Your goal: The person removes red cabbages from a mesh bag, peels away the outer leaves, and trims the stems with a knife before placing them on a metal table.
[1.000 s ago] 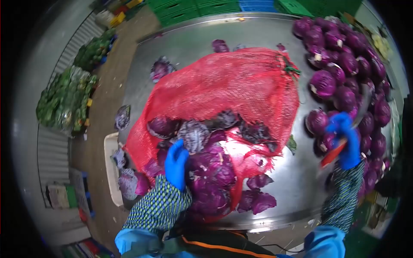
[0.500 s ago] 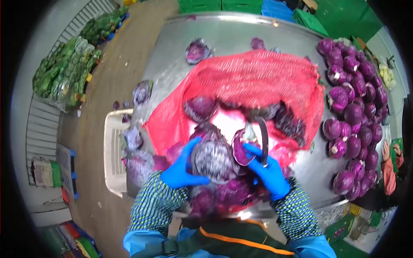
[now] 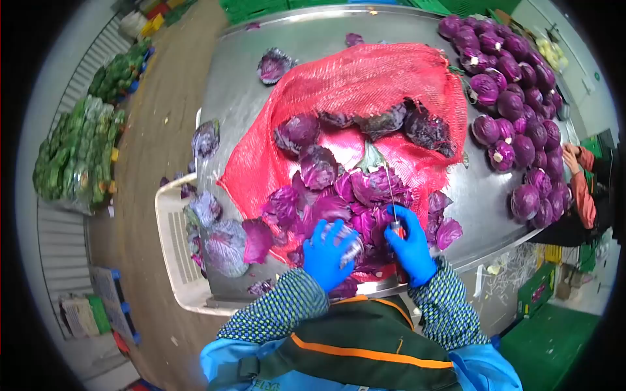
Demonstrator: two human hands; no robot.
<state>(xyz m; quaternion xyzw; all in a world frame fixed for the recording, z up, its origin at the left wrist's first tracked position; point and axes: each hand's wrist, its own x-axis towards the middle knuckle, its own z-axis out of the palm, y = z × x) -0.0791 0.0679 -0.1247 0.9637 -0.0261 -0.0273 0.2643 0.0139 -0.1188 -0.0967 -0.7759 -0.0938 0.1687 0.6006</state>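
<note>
My left hand [image 3: 329, 254], in a blue glove, lies with fingers spread on a purple cabbage [image 3: 351, 250] near the table's front edge. In my right hand [image 3: 409, 246], also gloved in blue, is a knife [image 3: 396, 226] with a dark red handle, its thin blade pointing away from me. Loose purple leaves [image 3: 329, 207] are heaped in front of both hands. Behind them a red mesh bag [image 3: 365, 72] lies open, with several dark cabbages [image 3: 297, 133] at its mouth.
Many trimmed cabbages [image 3: 512, 104] are piled at the table's right. A white crate [image 3: 171, 247] with leaves stands at the left edge. A person's hands and sleeves [image 3: 580, 189] show at far right. Bagged green vegetables [image 3: 78, 153] lie on the left.
The view has shifted. My left hand has moved from the side of a cabbage to on top of one. The cut purple piece at my right hand is no longer there; the blade now points forward.
</note>
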